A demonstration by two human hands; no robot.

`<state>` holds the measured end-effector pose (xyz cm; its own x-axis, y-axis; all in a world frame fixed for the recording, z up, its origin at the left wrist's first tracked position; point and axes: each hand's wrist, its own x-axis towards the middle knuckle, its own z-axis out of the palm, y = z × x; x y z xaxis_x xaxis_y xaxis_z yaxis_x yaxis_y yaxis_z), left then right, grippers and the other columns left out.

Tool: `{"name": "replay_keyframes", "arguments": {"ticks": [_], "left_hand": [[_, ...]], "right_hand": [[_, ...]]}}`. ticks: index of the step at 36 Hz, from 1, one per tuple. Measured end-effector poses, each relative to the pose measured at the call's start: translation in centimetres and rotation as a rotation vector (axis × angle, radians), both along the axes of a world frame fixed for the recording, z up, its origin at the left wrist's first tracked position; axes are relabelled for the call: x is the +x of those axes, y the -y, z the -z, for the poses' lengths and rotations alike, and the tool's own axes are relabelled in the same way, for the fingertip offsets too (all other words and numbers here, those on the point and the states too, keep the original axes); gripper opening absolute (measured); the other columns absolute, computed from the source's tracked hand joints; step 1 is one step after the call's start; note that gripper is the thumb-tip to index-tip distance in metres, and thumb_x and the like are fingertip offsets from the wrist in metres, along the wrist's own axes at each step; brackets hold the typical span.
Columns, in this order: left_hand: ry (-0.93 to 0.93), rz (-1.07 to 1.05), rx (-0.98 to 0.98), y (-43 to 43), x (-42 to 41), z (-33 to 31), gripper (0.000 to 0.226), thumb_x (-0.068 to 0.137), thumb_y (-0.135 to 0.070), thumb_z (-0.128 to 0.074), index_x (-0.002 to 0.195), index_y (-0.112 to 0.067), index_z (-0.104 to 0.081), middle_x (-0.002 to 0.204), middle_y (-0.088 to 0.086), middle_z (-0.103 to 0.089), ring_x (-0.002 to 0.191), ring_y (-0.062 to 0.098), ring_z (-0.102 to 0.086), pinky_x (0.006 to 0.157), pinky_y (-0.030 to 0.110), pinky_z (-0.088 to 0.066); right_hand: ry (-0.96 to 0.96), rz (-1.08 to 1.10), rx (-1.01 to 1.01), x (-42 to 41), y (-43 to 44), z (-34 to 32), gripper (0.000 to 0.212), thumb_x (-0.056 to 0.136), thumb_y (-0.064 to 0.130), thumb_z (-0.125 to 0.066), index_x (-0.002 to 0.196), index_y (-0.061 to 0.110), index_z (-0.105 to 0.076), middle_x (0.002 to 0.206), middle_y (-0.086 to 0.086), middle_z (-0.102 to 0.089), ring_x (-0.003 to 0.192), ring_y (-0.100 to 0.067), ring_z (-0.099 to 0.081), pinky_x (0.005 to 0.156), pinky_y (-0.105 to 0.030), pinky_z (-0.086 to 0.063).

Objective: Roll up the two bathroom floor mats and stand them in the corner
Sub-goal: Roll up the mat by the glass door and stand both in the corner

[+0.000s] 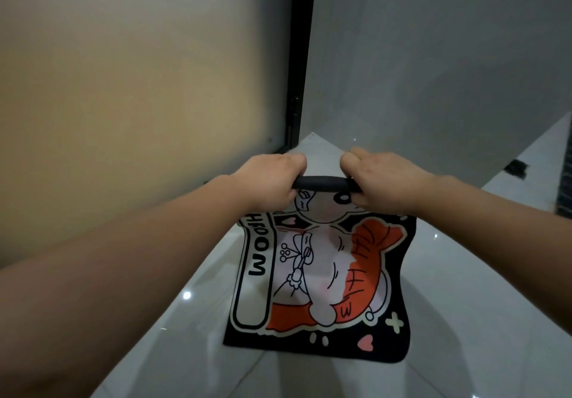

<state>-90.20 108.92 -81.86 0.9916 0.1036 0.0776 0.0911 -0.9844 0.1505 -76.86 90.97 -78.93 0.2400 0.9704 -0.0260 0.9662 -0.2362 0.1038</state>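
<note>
At the far left, a frosted door panel (pixel 139 73) is bounded by a black frame (pixel 301 73). The left hand (pixel 272 179) is curled around the left end of a black rolled edge (pixel 325 183), which is formed at the far end of 1 cartoon-printed bathroom mat (pixel 322 274). The mat is held up at that far end, and its near end is laid on the glossy white floor tiles (pixel 201 320). The right end of the roll is gripped by the right hand (pixel 383 181), fingers wrapped over it. A grey wall (pixel 433 57) is seen at the right.
</note>
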Motion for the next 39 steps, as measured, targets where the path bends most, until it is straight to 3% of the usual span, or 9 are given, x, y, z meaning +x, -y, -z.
{"name": "replay_keyframes", "arguments": {"ticks": [5, 8, 11, 17, 26, 30, 33, 36, 39], "left_hand": [[-0.032, -0.086, -0.072, -0.1, 0.2, 0.2, 0.023, 0.08, -0.008, -0.046, 0.089, -0.02, -0.029, 0.064, 0.003, -0.048, 0.054, 0.022, -0.047, 0.044, 0.033, -0.028], [-0.019, -0.053, -0.09, -0.3, -0.1, 0.4, 0.032, 0.081, -0.01, -0.046, 0.101, -0.025, -0.026, 0.069, 0.001, -0.053, 0.056, 0.023, -0.049, 0.048, 0.034, -0.031], [-0.023, 0.003, -0.102, -0.5, -0.3, 0.5, 0.037, 0.084, -0.026, -0.051, 0.115, -0.023, -0.032, 0.088, -0.001, -0.055, 0.072, 0.022, -0.052, 0.061, 0.032, -0.034], [-0.071, 0.062, -0.119, -0.5, -0.5, 0.2, 0.026, 0.089, -0.04, -0.043, 0.107, -0.021, -0.043, 0.102, 0.004, -0.056, 0.086, 0.023, -0.053, 0.072, 0.037, -0.041], [-0.065, 0.022, 0.016, 0.7, -0.1, 0.1, 0.025, 0.076, -0.029, -0.058, 0.089, -0.023, -0.037, 0.063, -0.008, -0.042, 0.06, 0.022, -0.044, 0.054, 0.032, -0.027], [-0.014, -0.016, -0.003, 0.8, 0.1, 0.5, 0.023, 0.08, -0.014, -0.05, 0.096, -0.018, -0.034, 0.062, -0.003, -0.044, 0.056, 0.024, -0.043, 0.048, 0.034, -0.024], [0.033, 0.023, 0.024, 0.6, -0.1, 0.8, 0.036, 0.08, -0.013, -0.051, 0.112, -0.021, -0.036, 0.08, 0.002, -0.059, 0.067, 0.027, -0.054, 0.054, 0.034, -0.034], [0.07, 0.068, 0.011, 0.4, 0.0, 1.3, 0.032, 0.082, -0.022, -0.057, 0.11, -0.019, -0.043, 0.098, 0.004, -0.061, 0.085, 0.028, -0.059, 0.06, 0.035, -0.037], [0.09, 0.083, 0.036, 0.2, 0.0, 1.4, 0.036, 0.081, -0.042, -0.06, 0.106, -0.02, -0.045, 0.099, 0.002, -0.059, 0.088, 0.024, -0.058, 0.063, 0.034, -0.038]], "right_hand": [[0.024, 0.047, 0.035, -0.5, -0.4, 0.2, 0.033, 0.085, 0.023, -0.056, 0.11, 0.016, -0.038, 0.064, 0.008, -0.039, 0.05, -0.015, -0.04, 0.045, -0.031, -0.026], [0.133, -0.057, 0.051, -0.7, -0.2, 0.4, 0.054, 0.089, 0.05, -0.035, 0.131, 0.016, -0.033, 0.096, -0.004, -0.06, 0.078, -0.027, -0.059, 0.057, -0.032, -0.038], [0.1, -0.081, 0.084, -0.9, -0.1, 0.5, 0.056, 0.086, 0.049, -0.017, 0.124, 0.015, -0.039, 0.102, -0.007, -0.058, 0.078, -0.026, -0.055, 0.059, -0.033, -0.038], [0.146, -0.07, 0.063, -1.0, -0.4, 0.4, 0.025, 0.093, 0.031, -0.038, 0.111, 0.015, -0.046, 0.09, -0.005, -0.052, 0.064, -0.018, -0.037, 0.054, -0.032, -0.03], [0.003, -0.03, 0.036, -1.0, -0.2, 0.6, 0.022, 0.082, 0.022, -0.058, 0.092, 0.012, -0.041, 0.084, -0.003, -0.038, 0.05, -0.01, -0.026, 0.045, -0.029, -0.02], [-0.089, 0.029, 0.033, -1.0, -0.3, 0.6, 0.027, 0.084, 0.028, -0.057, 0.098, 0.017, -0.037, 0.074, -0.003, -0.051, 0.051, -0.014, -0.039, 0.046, -0.03, -0.029], [-0.07, -0.018, 0.001, -1.2, -0.5, 0.4, 0.051, 0.079, 0.053, -0.054, 0.116, 0.021, -0.038, 0.074, 0.003, -0.051, 0.065, -0.021, -0.049, 0.059, -0.033, -0.041], [-0.149, -0.043, 0.008, -1.1, -0.6, 0.1, 0.039, 0.08, 0.059, -0.037, 0.094, 0.024, -0.047, 0.078, 0.002, -0.056, 0.069, -0.021, -0.051, 0.061, -0.033, -0.036], [-0.187, -0.038, -0.002, -0.7, -0.9, 0.0, 0.024, 0.085, 0.044, -0.047, 0.093, 0.022, -0.052, 0.087, -0.001, -0.06, 0.073, -0.02, -0.05, 0.062, -0.032, -0.033]]}}
